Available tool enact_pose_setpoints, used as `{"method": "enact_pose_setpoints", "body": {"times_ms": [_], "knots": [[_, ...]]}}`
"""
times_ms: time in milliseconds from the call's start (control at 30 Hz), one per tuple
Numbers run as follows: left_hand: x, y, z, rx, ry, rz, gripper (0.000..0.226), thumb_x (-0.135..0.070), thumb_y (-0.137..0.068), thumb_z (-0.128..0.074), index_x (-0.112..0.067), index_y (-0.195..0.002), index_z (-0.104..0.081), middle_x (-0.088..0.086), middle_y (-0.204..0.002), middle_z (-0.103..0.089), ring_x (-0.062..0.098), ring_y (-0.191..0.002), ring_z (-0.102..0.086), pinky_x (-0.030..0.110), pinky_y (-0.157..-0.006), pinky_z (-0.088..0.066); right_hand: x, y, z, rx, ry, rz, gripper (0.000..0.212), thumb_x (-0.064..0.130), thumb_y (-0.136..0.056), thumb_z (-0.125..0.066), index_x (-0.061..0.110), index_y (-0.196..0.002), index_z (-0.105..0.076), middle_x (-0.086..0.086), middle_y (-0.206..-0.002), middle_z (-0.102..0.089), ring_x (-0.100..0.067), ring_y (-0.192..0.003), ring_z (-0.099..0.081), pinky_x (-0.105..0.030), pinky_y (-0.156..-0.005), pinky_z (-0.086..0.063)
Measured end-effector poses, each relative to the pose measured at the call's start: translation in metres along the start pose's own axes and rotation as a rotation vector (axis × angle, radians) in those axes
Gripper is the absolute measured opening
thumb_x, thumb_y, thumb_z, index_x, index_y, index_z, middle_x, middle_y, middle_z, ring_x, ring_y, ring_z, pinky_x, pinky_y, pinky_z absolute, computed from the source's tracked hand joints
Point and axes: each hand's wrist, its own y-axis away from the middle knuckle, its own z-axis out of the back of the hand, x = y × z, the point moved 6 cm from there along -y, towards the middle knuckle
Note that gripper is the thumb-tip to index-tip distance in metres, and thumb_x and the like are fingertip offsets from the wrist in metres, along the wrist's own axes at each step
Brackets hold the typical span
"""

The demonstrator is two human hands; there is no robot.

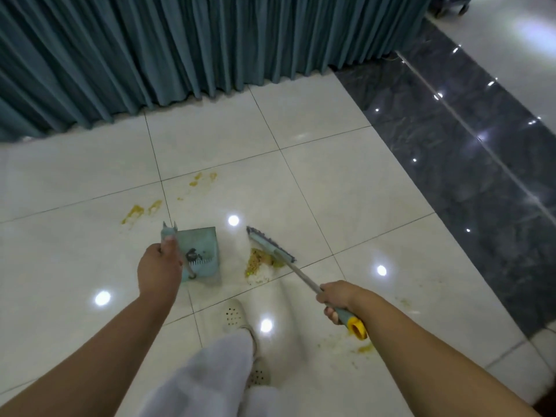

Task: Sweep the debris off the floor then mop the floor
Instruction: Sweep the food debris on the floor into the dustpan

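My left hand (158, 266) grips the top of the handle of a teal dustpan (200, 254) that stands on the white tiled floor (331, 182). My right hand (335, 297) holds the grey handle of a teal broom near its yellow end cap (358, 328). The broom head (270, 243) rests on the floor just right of the dustpan, against a pile of yellow and white debris (260, 266). Yellow smears (141, 210) mark the tiles beyond the dustpan, and more yellow spots (365, 348) lie under my right forearm.
A pleated teal curtain (180, 49) hangs along the far side, down to the floor. A dark marble strip (466, 139) runs diagonally on the right. My white shoe (234, 314) and white trouser legs stand just behind the dustpan and debris.
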Motion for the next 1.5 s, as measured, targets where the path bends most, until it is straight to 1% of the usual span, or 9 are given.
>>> {"method": "enact_pose_setpoints", "body": {"times_ms": [300,400,500,633,833,1000,1133,1267,1500], "knots": [[0.002,-0.04,0.038,0.05,-0.011,-0.066,0.056,-0.041,-0.098,-0.032,0.005,-0.078,-0.058,0.018,-0.067,-0.057,0.028,-0.058,-0.053,0.032,-0.055,-0.041,-0.01,0.006,-0.027,-0.063,-0.251,-0.076,0.004,0.005,-0.098,-0.044,0.005,-0.096,-0.048,-0.009,-0.064,-0.041,-0.012,-0.041,-0.037,-0.012,-0.033,-0.034],[0.005,-0.063,0.048,0.087,0.06,-0.05,0.052,-0.041,-0.097,-0.035,-0.004,-0.067,-0.054,0.014,-0.063,-0.054,0.025,-0.055,-0.049,0.034,-0.057,-0.041,-0.007,0.002,-0.06,-0.052,-0.329,-0.144,0.01,0.009,-0.098,-0.047,0.003,-0.09,-0.048,-0.01,-0.062,-0.045,-0.01,-0.027,-0.038,-0.013,-0.032,-0.038],[0.009,-0.093,0.058,0.127,0.062,-0.036,0.05,-0.04,-0.098,-0.035,-0.007,-0.063,-0.051,0.012,-0.061,-0.052,0.024,-0.054,-0.047,0.034,-0.058,-0.04,0.01,0.003,-0.104,-0.036,-0.414,-0.185,0.012,0.01,-0.098,-0.048,0.002,-0.089,-0.048,-0.01,-0.063,-0.046,-0.01,-0.028,-0.04,-0.014,-0.033,-0.04],[0.012,-0.133,0.069,0.214,0.075,-0.02,0.05,-0.042,-0.097,-0.036,-0.007,-0.064,-0.051,0.011,-0.061,-0.051,0.024,-0.056,-0.046,0.035,-0.058,-0.04,0.048,0.0,-0.167,0.024,-0.617,-0.18,0.009,0.009,-0.098,-0.047,0.0,-0.102,-0.046,-0.01,-0.064,-0.044,-0.011,-0.025,-0.04,-0.014,-0.031,-0.039],[0.007,-0.184,0.083,0.31,0.096,-0.011,0.053,-0.049,-0.096,-0.036,-0.007,-0.068,-0.052,0.01,-0.064,-0.052,0.023,-0.056,-0.046,0.034,-0.058,-0.039,0.096,-0.004,-0.23,0.052,-0.778,-0.184,0.01,0.009,-0.095,-0.05,0.002,-0.089,-0.047,-0.011,-0.061,-0.046,-0.012,-0.025,-0.042,-0.015,-0.029,-0.037],[0.005,-0.207,0.085,0.38,0.068,-0.065,0.05,-0.048,-0.097,-0.036,-0.008,-0.072,-0.051,0.007,-0.064,-0.052,0.021,-0.056,-0.046,0.028,-0.054,-0.038,0.098,0.008,-0.246,-0.003,-0.815,-0.231,0.013,0.011,-0.095,-0.05,0.003,-0.086,-0.046,-0.01,-0.038,-0.048,-0.013,-0.024,-0.039,-0.013,-0.029,-0.036],[-0.002,-0.213,0.082,0.437,0.072,-0.107,0.043,-0.042,-0.098,-0.038,-0.007,-0.077,-0.053,0.004,-0.064,-0.053,0.019,-0.056,-0.049,0.03,-0.059,-0.042,0.093,0.023,-0.252,-0.061,-0.899,-0.209,0.014,0.009,-0.096,-0.048,0.003,-0.084,-0.044,-0.012,-0.049,-0.047,-0.012,-0.023,-0.037,-0.012,-0.03,-0.036],[-0.002,-0.217,0.08,0.445,0.083,-0.12,0.039,-0.039,-0.098,-0.038,-0.009,-0.078,-0.052,0.003,-0.064,-0.053,0.02,-0.057,-0.049,0.033,-0.062,-0.043,0.087,0.022,-0.254,-0.084,-0.987,-0.223,0.014,0.009,-0.096,-0.048,0.001,-0.084,-0.045,-0.011,-0.04,-0.048,-0.013,-0.023,-0.039,-0.013,-0.03,-0.037],[0.012,-0.215,0.081,0.458,0.069,-0.098,0.039,-0.041,-0.097,-0.039,-0.015,-0.069,-0.048,0.002,-0.062,-0.05,0.018,-0.055,-0.045,0.028,-0.054,-0.038,0.105,0.004,-0.282,0.041,-1.205,-0.254,0.014,0.011,-0.094,-0.05,0.003,-0.084,-0.046,-0.011,-0.041,-0.046,-0.013,-0.025,-0.041,-0.014,-0.028,-0.038]]}}
